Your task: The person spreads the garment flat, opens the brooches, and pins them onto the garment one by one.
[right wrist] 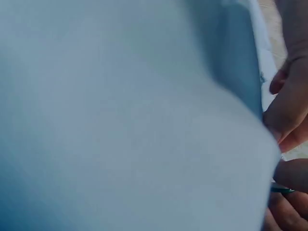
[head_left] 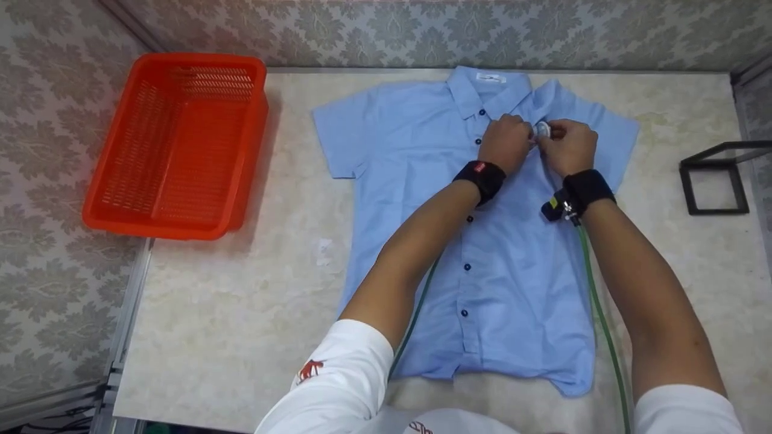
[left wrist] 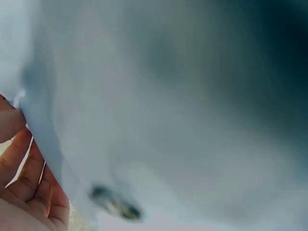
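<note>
A light blue short-sleeved button-up shirt (head_left: 410, 157) lies flat, collar away from me. My left hand (head_left: 505, 143) grips its fabric at the chest, right of the button line. Close beside it, my right hand (head_left: 568, 144) pinches a small round whitish badge-like disc (head_left: 543, 129) against the cloth. The fabric is bunched up between both hands. In the left wrist view, raised shirt cloth (left wrist: 120, 96) fills most of the picture, with fingers (left wrist: 36, 178) behind its edge. The right wrist view is mostly cloth too, with fingertips around a thin metallic edge (right wrist: 281, 189).
A red plastic basket (head_left: 256, 138) stands at the table's back left. On the right is a black square frame stand (head_left: 718, 211). A small clear-whitish scrap (head_left: 324, 252) lies left of the shirt. Green cables (head_left: 603, 313) run from the wrists; patterned walls (head_left: 386, 33) border the table.
</note>
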The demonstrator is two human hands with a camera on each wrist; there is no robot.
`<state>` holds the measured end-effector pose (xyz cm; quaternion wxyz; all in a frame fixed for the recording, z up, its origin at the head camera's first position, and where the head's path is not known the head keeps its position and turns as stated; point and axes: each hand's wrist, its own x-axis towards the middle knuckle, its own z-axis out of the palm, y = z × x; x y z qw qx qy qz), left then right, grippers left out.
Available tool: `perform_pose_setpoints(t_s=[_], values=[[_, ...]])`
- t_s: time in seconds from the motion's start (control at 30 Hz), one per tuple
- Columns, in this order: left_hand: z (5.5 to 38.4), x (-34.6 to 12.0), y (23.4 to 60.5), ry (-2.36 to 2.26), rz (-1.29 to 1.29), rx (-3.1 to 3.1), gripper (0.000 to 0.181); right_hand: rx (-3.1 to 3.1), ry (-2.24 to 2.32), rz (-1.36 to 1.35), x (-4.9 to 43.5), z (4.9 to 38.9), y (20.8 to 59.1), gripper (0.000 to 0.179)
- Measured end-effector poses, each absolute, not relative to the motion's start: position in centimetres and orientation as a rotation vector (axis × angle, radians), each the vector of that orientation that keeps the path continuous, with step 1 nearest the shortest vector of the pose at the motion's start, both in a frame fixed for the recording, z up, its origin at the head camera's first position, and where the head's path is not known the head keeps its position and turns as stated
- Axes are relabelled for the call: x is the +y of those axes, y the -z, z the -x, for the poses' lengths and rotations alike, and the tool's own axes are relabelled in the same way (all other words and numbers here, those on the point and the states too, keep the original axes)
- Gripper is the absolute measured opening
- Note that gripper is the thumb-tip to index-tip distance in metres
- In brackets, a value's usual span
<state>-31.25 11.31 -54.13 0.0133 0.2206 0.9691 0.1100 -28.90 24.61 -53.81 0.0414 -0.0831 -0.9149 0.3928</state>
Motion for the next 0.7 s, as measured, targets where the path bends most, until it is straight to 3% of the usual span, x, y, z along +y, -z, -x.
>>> perform_pose_setpoints(t_s=[0.1,0.33,0.7], values=[[31.46,10.96,54.28,-0.349,-0.707,3.008,0.025,-2.798,-1.108,0.166,24.51,29.08,54.16,0.03],[31.6,10.33,54.74,-0.277,-0.691,2.933,0.049,-2.805,-1.036,0.083,24.04,29.26,54.41,0.028],[31.14,10.61,54.93,-0.12,-0.569,2.996,0.038,-2.851,-0.966,0.036,23.87,29.47,54.41,0.029]])
